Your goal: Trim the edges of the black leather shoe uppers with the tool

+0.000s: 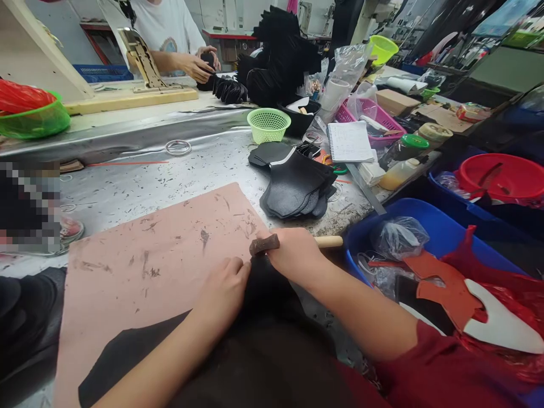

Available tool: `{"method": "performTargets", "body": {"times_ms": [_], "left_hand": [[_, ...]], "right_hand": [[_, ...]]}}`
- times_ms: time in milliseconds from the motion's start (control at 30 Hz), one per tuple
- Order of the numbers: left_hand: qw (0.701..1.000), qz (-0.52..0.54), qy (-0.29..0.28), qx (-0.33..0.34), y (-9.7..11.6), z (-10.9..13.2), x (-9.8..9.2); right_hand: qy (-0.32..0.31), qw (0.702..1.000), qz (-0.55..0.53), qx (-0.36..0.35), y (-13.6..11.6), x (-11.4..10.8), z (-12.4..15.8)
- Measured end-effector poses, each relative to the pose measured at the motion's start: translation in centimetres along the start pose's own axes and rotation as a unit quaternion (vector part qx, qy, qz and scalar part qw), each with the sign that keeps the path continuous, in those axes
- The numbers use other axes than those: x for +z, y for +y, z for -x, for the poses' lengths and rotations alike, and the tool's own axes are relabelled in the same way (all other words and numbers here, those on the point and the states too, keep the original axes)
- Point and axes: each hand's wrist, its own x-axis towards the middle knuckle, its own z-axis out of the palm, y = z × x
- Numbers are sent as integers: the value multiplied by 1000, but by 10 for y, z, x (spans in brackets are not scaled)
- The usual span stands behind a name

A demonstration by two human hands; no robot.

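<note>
Lower centre, the right hand (297, 256) clamps a wooden-handled hammer (264, 245). The left hand (223, 292) lies curled on black leather (272, 286); its grip is unclear.

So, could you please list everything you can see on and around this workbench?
Pink board: one, pink, bench centre.
Black sheet: one, black, near edge, over the board.
Black cut pieces: one stack, black, right of the board.
Mesh basket: one, light green, behind the stack.
Notebook: one, white, right rear.
Blue tub: one, blue, right of the bench.
Tool: one, brown head, pale handle, in the right hand.
Left hand: one, bare, resting on the black sheet.
Right hand: one, bare, gripping the tool.
</note>
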Motion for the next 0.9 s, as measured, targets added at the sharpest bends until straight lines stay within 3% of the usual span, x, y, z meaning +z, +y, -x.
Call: {"method": "performTargets", "body": {"times_ms": [167,433,567,700,833,900], "left_hand": [[1000,4,-12,5,-4,-1,-5],[994,102,1,-27,-15,-1,-3],[993,117,4,-1,-20,2,-1],[991,136,7,-4,-23,5,0],[990,138,4,14,-25,8,-2],[991,133,-1,15,-27,10,-3]], "right_hand": [[-39,999,-17,-19,1,-3,-5],[-62,998,-14,-5,6,2,-6],[-33,999,-18,-2,3,3,-3],[-58,998,-16,-25,-2,5,-1],[-25,999,-17,-15,-6,7,1],[-41,998,-24,-28,-9,7,3]]}}
